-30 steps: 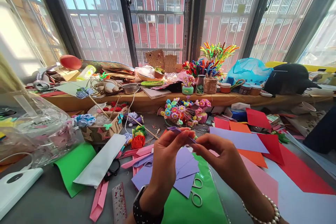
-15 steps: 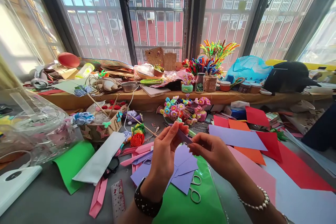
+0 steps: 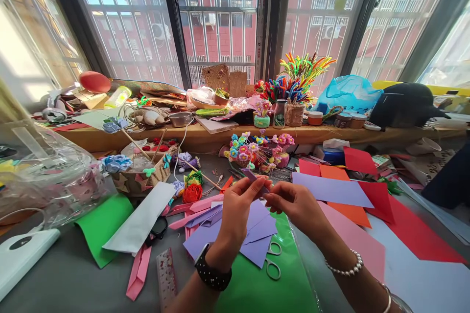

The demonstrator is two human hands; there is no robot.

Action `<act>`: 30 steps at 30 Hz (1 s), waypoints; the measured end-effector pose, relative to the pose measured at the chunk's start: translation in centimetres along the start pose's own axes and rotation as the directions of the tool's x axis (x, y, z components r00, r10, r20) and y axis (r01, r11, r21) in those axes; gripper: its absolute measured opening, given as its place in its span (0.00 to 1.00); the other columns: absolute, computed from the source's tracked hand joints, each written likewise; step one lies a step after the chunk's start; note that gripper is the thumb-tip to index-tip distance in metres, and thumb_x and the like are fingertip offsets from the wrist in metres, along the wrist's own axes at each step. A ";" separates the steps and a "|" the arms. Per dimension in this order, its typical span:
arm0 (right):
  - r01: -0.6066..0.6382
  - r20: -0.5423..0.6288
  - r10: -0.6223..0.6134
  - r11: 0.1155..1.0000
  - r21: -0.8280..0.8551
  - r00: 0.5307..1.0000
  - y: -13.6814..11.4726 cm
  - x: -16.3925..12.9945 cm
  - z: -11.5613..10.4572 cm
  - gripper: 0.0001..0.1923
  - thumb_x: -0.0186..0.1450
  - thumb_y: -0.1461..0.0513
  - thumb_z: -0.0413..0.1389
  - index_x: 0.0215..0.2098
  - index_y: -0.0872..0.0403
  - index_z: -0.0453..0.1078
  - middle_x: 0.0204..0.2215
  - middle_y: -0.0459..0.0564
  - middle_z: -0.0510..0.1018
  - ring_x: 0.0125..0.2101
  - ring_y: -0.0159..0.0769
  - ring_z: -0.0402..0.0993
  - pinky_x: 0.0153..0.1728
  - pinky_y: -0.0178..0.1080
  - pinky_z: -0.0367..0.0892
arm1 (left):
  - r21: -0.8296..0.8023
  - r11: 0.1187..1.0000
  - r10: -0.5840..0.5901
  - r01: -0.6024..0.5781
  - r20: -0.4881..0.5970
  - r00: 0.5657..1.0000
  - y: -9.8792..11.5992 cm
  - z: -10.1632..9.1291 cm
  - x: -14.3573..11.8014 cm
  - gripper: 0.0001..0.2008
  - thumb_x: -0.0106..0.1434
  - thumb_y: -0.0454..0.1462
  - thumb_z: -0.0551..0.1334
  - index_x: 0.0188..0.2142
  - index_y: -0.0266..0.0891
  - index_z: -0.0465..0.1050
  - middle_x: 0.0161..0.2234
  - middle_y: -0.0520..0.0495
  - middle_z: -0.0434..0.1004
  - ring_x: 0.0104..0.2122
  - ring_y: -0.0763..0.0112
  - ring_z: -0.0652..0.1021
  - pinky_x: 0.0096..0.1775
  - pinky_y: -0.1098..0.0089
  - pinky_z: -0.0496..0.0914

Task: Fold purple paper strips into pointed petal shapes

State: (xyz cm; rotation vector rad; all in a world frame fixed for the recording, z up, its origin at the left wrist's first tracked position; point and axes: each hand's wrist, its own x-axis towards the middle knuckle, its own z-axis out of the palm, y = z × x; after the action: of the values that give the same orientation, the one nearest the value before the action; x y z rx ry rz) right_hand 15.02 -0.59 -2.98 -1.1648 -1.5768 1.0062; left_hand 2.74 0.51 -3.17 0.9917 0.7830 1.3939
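A small purple paper piece (image 3: 250,174) is pinched between my two hands above the desk. My left hand (image 3: 238,205), with a dotted black watch strap at the wrist, grips its middle, thumb on top. At its lower right end, the fingertips of my right hand (image 3: 292,201) are pressed together on the paper. Under my hands lie purple paper sheets (image 3: 253,252) on a green sheet (image 3: 286,288). Scissors (image 3: 273,260) rest there, their handles showing and the blades hidden beneath the purple paper.
Folded pink paper strips (image 3: 138,274), a ruler (image 3: 167,274) and a white folded paper (image 3: 141,220) lie on the left. Red paper (image 3: 422,234) and a lilac sheet (image 3: 332,190) spread on the right. Behind stand pipe-cleaner flowers (image 3: 253,149) below a cluttered wooden ledge (image 3: 205,135).
My left hand has turned, its thumb now pointing right across the paper. The paper's upper end now sticks out above my left fingers. My right hand has shifted slightly.
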 end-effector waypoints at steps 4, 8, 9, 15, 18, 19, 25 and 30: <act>-0.002 0.089 -0.002 0.999 0.047 0.996 -0.6 -0.2 -0.3 0.12 0.55 0.56 0.55 0.23 0.57 0.67 0.19 0.46 0.74 0.21 0.30 0.70 0.24 0.32 0.66 | 0.033 0.999 0.034 -0.034 -0.002 0.999 0.7 0.0 -0.1 0.08 0.50 0.36 0.63 0.30 0.33 0.73 0.25 0.48 0.77 0.27 0.72 0.75 0.33 0.72 0.69; -0.004 0.145 -0.006 0.998 0.068 0.989 -1.3 -0.4 -1.5 0.20 0.57 0.51 0.51 0.17 0.57 0.66 0.14 0.45 0.71 0.17 0.28 0.67 0.21 0.32 0.64 | -0.022 1.000 -0.006 0.007 0.043 0.999 1.5 -0.3 0.0 0.15 0.49 0.35 0.64 0.38 0.35 0.65 0.22 0.50 0.77 0.24 0.73 0.76 0.30 0.73 0.69; 0.013 0.091 -0.020 0.997 0.074 0.996 -1.5 -0.5 -1.8 0.21 0.58 0.51 0.50 0.16 0.57 0.65 0.14 0.44 0.70 0.17 0.27 0.66 0.21 0.31 0.63 | -0.023 0.999 -0.028 0.030 0.083 0.996 1.6 -0.3 0.0 0.17 0.49 0.35 0.64 0.38 0.35 0.63 0.22 0.50 0.77 0.23 0.72 0.76 0.29 0.73 0.69; 0.081 -0.027 -0.081 0.997 -0.007 0.996 -1.8 -0.6 -2.4 0.11 0.54 0.56 0.55 0.29 0.55 0.70 0.23 0.44 0.69 0.25 0.30 0.65 0.25 0.32 0.61 | 0.080 0.974 -0.226 0.212 0.418 0.880 1.3 -0.2 -0.4 0.22 0.47 0.35 0.66 0.38 0.35 0.58 0.20 0.48 0.76 0.22 0.68 0.76 0.27 0.71 0.68; 0.044 0.063 -0.049 0.997 0.070 0.997 -1.7 -0.6 -2.1 0.09 0.54 0.57 0.56 0.24 0.56 0.70 0.23 0.43 0.66 0.25 0.28 0.64 0.26 0.31 0.60 | 0.106 0.968 -0.251 0.228 0.457 0.854 1.1 -0.1 -0.5 0.21 0.46 0.34 0.66 0.38 0.35 0.58 0.19 0.49 0.75 0.21 0.69 0.76 0.27 0.71 0.68; 0.027 0.066 -0.034 0.994 0.110 0.997 -1.6 -0.6 -2.0 0.10 0.54 0.57 0.56 0.22 0.56 0.69 0.22 0.42 0.65 0.25 0.28 0.63 0.26 0.31 0.60 | 0.116 0.967 -0.256 0.228 0.451 0.855 1.1 -0.1 -0.5 0.21 0.47 0.34 0.66 0.38 0.35 0.59 0.19 0.49 0.75 0.21 0.70 0.76 0.27 0.71 0.68; -0.030 -0.007 0.031 0.993 0.113 0.999 -0.9 -0.3 -1.8 0.12 0.52 0.55 0.57 0.22 0.56 0.64 0.19 0.40 0.63 0.22 0.27 0.61 0.23 0.31 0.57 | 0.245 0.952 -0.266 0.181 0.378 0.887 1.6 -0.2 -0.4 0.09 0.48 0.36 0.65 0.29 0.33 0.70 0.23 0.45 0.76 0.26 0.69 0.76 0.30 0.71 0.68; 0.014 -0.017 -0.013 1.000 0.018 1.000 -0.5 0.0 -1.6 0.12 0.54 0.54 0.55 0.23 0.56 0.64 0.19 0.42 0.65 0.22 0.29 0.63 0.23 0.32 0.58 | 0.353 0.928 -0.267 0.121 0.401 0.876 1.8 -0.8 -0.1 0.10 0.51 0.37 0.62 0.31 0.33 0.74 0.25 0.43 0.76 0.28 0.68 0.76 0.32 0.71 0.68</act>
State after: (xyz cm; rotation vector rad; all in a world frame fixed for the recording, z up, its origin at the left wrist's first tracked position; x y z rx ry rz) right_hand 16.42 -0.56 -2.06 -1.1464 -1.5574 0.9970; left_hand 1.24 0.36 -1.86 1.3812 0.7480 0.8264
